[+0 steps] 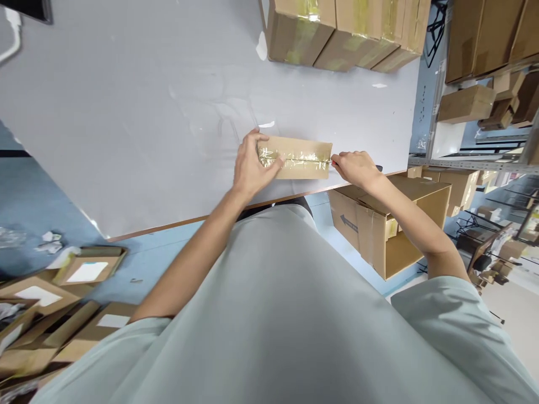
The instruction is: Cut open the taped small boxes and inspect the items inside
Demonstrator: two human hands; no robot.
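Observation:
A small cardboard box (305, 147) with clear tape along its top seam lies on the grey table (138, 112), close to the front edge. My left hand (251, 164) grips its left end, thumb on the taped top and fingers around the far side. At the right end of the box, my right hand (356, 167) is closed around a knife (379, 168). Only a bit of red at the front and a dark handle end show; the palm hides the rest. Its thin tip meets the box at the end of the taped seam.
Several taped cartons (301, 42) stand together at the table's far right. Below the right edge sits a large open carton (357, 224). Metal shelving (467, 163) with boxes is at right. Open boxes (90, 269) lie on the floor at left. A white cable (14, 36) lies top left.

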